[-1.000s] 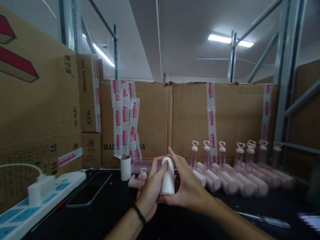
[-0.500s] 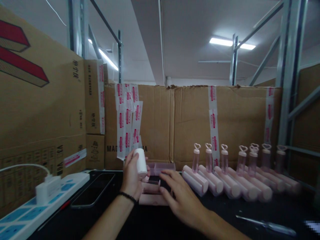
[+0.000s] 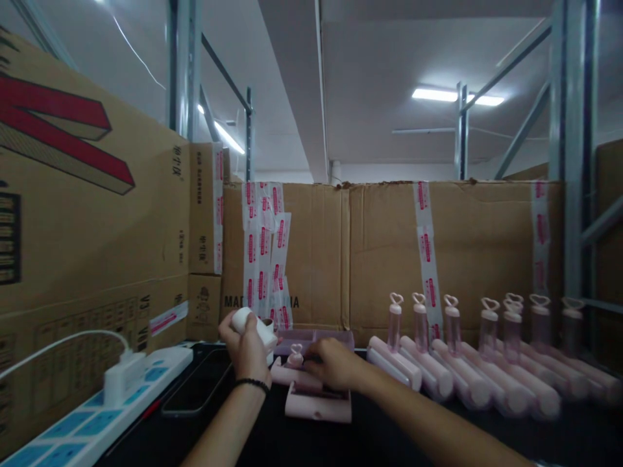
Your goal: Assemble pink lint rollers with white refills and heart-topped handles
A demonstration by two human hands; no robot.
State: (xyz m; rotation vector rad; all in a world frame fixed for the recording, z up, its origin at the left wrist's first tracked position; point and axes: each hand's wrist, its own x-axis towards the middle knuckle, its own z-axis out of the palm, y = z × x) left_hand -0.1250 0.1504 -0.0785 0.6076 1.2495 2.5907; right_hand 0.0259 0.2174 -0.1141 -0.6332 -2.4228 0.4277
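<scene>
A white cylinder (image 3: 261,332) lies tilted in my left hand (image 3: 250,353), whose fingers are wrapped round it. More white, with a dark round opening, shows behind it, partly covered by the hand. Beside it, the fingers of my right hand (image 3: 335,363) are bent down over a pink case (image 3: 318,407) on the black table. Those fingertips are partly hidden, and what they grip cannot be made out. A pink heart-shaped loop (image 3: 296,351) on a cap stands at the case's back left, just left of the right fingers.
Several pink cylinders (image 3: 467,379) with upright clear heart-topped tubes (image 3: 395,324) stand to the right. A purplish tray (image 3: 292,338) sits behind my hands. On the left lie a phone (image 3: 197,383) and a white power strip (image 3: 82,421) with a plugged-in charger (image 3: 124,376). Cardboard (image 3: 384,259) walls the back.
My left hand has tilted the white cylinder over to the left. My right hand has curled its fingers over the pink case. A heart loop now shows between the hands. The view has shifted slightly.
</scene>
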